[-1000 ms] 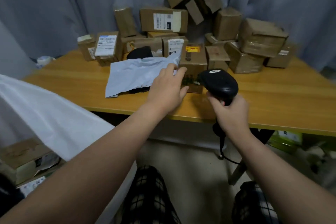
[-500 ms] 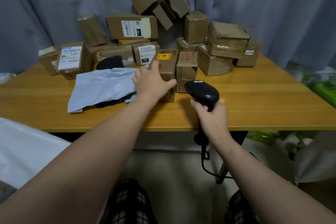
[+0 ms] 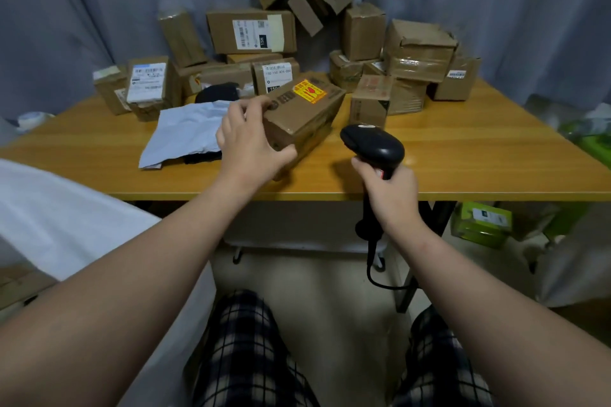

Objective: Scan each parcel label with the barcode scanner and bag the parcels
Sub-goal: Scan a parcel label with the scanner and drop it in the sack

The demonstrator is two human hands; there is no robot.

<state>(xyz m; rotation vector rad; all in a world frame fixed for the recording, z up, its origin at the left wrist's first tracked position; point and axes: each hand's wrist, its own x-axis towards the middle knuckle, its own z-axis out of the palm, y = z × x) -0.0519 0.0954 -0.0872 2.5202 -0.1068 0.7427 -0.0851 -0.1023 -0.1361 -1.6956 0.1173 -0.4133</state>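
Rear parcel label [image 3: 249, 34] reads "15H"; front parcel label [image 3: 277, 78], "150".

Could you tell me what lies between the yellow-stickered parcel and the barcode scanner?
Only a narrow strip of bare table separates parcel and barcode scanner, in the head view.

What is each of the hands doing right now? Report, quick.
Left hand: grips the yellow-stickered parcel.
Right hand: grips the barcode scanner.

I see a grey curtain [image 3: 99, 10] hanging in folds across the whole back, behind a wooden worktop [image 3: 489, 158] on dark legs [image 3: 436, 225]. Pale floor [image 3: 314, 274] lies beneath, with a green box [image 3: 479, 225] under the right end. The light is dim.
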